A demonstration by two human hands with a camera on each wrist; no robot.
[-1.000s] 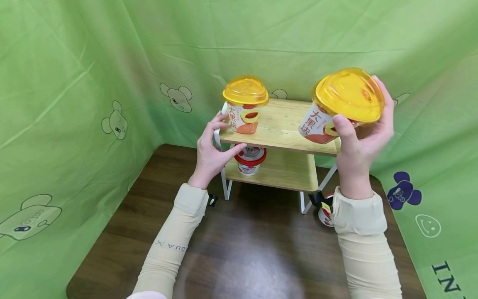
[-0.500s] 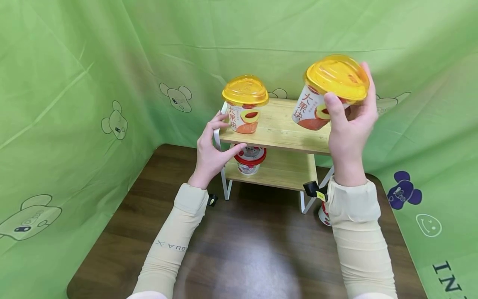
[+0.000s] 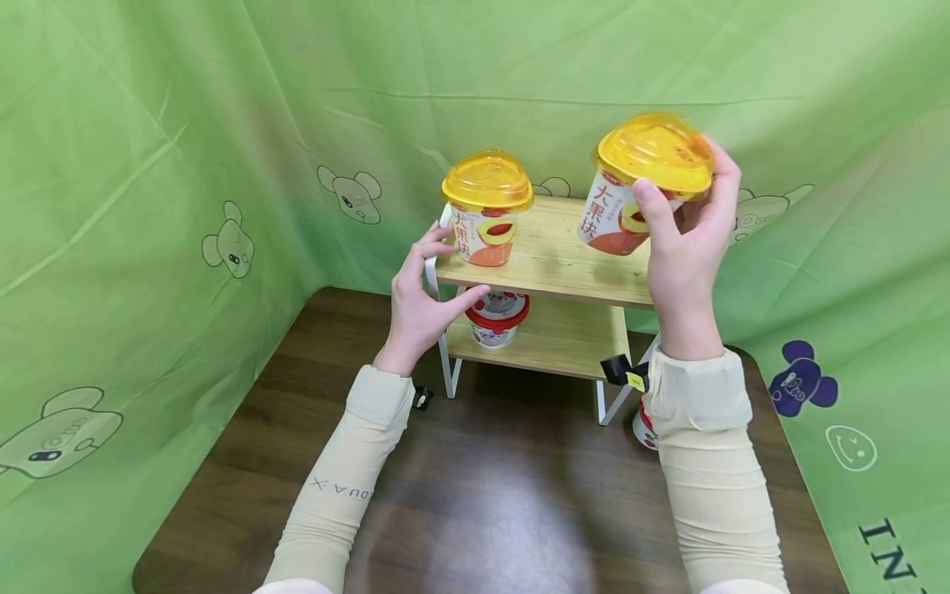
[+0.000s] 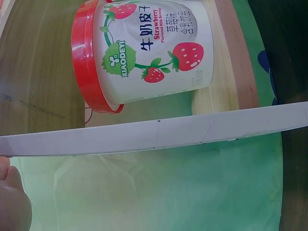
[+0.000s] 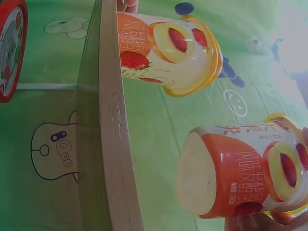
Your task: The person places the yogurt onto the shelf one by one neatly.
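My right hand [image 3: 690, 256] grips a yogurt cup [image 3: 619, 216] with a yellow domed lid and peach picture, tilted above the right part of the shelf's upper board [image 3: 567, 262]. In the right wrist view the pale bottom of this held cup [image 5: 197, 175] shows apart from the board. A matching yogurt cup [image 3: 486, 235] stands upright at the board's left end. My left hand [image 3: 421, 305] holds the shelf's left front corner, fingertips beside that standing cup, thumb below the board's front edge. Red-lidded strawberry milk cups [image 3: 496, 318] sit on the lower board, partly behind the thumb.
The two-tier shelf has white metal legs [image 3: 448, 367] and stands on a dark wood table [image 3: 475, 495]. Another red-lidded cup [image 3: 644, 427] is by its right leg, partly hidden by my right sleeve. Green printed cloth [image 3: 416, 91] encloses the back and sides.
My right hand has carried its yogurt cup leftward and farther back over the upper board, tilting it less. My left hand and the standing cup have stayed put.
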